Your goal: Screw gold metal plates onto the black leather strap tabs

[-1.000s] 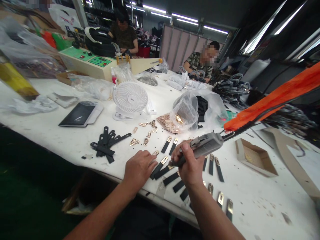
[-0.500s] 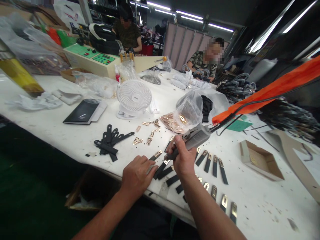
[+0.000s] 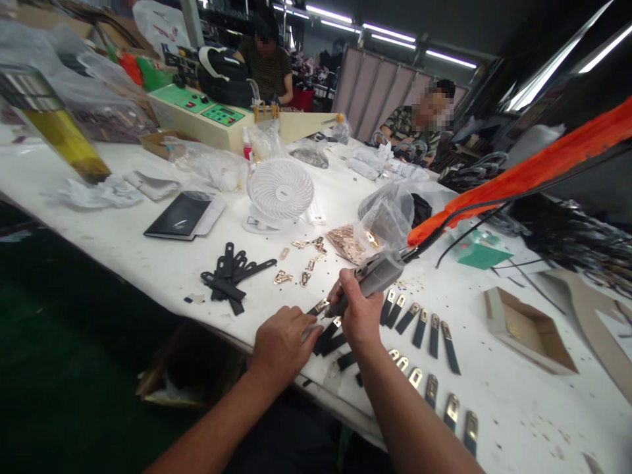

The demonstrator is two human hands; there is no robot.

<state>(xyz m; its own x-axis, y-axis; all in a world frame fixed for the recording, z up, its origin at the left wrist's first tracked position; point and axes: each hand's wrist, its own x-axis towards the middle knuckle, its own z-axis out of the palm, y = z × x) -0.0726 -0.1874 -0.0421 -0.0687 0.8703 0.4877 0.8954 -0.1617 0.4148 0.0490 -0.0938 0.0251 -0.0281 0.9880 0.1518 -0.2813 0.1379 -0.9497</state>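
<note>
My right hand is wrapped round a grey electric screwdriver, tilted with its tip down to the left. That tip meets, or nearly meets, the gold metal fitting on the end of a black strap. My left hand pinches this strap against the table, thumb and fingertips close to the screwdriver tip. Beside my hands lie black straps with gold fittings, set out in rows, some partly hidden by my right forearm. Left of them is a pile of plain black straps. Loose gold fittings lie beyond my left hand.
An orange-wrapped cord runs from the screwdriver to the upper right. Behind are a bag of gold fittings, a white fan and a black notebook. A cardboard box sits right. Two people work across the table.
My right hand has brought the screwdriver left, its tip now at the fitting by my left fingertips. My left hand stays on the strap. The camera view has shifted slightly.
</note>
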